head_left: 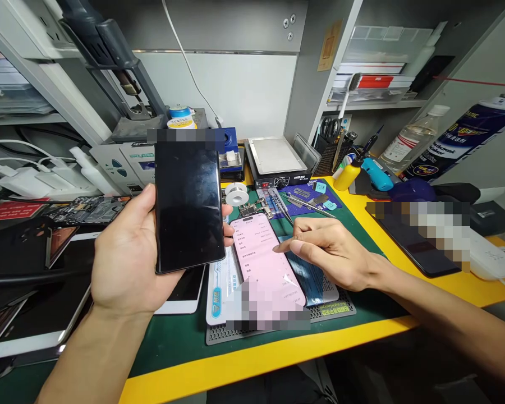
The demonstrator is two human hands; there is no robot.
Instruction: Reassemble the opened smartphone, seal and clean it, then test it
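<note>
My left hand [126, 255] holds a black phone [189, 207] upright, its dark screen facing me, with the fingertips wrapped round its right edge. A second phone [263, 252] lies on the work mat with a lit pinkish screen showing rows of text; its lower part is blurred out. Over that screen, my right hand [332, 249] has its index finger stretched to the middle of the display, the other fingers curled in. Whether the fingertip touches the glass I cannot tell. Blue-and-white items [221, 280] lie under and beside the lit phone.
Behind the mat stand a small heating plate [278, 157], a solder spool [237, 194] and tweezers [280, 205]. Several phones and parts crowd the left. At right are a black phone [416, 241], a yellow bottle [347, 175], a clear bottle [416, 140] and a spray can [458, 140].
</note>
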